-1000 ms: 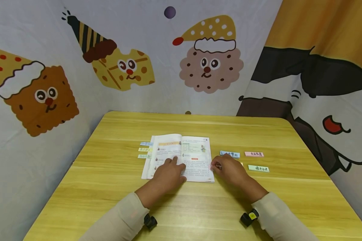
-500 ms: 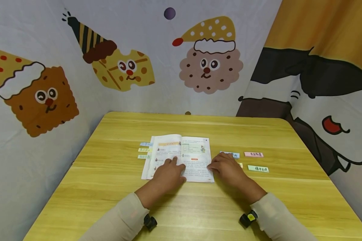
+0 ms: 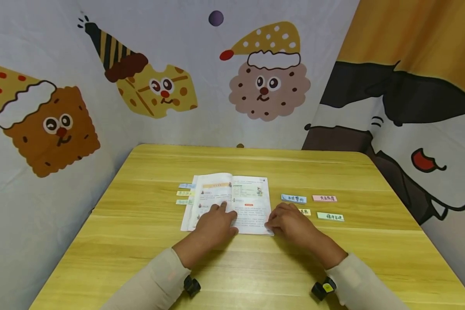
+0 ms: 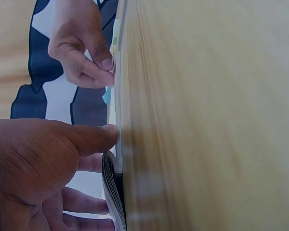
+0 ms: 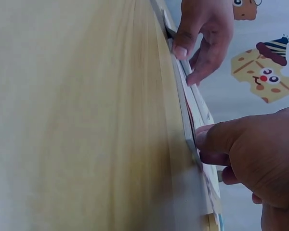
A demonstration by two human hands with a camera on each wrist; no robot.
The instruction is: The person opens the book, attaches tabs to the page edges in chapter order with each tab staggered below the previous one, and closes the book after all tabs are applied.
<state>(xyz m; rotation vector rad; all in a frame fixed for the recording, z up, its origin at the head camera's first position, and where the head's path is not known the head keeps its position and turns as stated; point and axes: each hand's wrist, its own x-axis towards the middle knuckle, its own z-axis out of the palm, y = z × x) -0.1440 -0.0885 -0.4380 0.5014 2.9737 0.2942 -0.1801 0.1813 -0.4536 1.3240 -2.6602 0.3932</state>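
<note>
An open printed book (image 3: 252, 189) lies on the wooden table. My left hand (image 3: 214, 224) rests across its left page and middle fold, fingers straight and spread. In the left wrist view, the thumb of that left hand (image 4: 33, 163) presses near the lower page edge. At the lower right of the book, my right hand (image 3: 292, 224) pinches the edge of the right page (image 3: 252, 221) between thumb and fingers. The right wrist view shows the right thumb (image 5: 207, 137) at the page edge, with a narrow gap between the leaves there.
Blue (image 3: 186, 186), yellow (image 3: 185, 193) and green tabs (image 3: 184, 202) stick out from the book's left side. To the right lie handwritten strips: blue (image 3: 293, 198), pink (image 3: 324, 198), green (image 3: 330, 217) and yellow (image 3: 305, 212), the last partly hidden. A cartoon-printed cloth (image 3: 213, 129) stands behind the table.
My right hand has moved slightly down along the right page edge towards the lower corner, uncovering more of the blue and yellow strips. The left hand stays put on the book.
</note>
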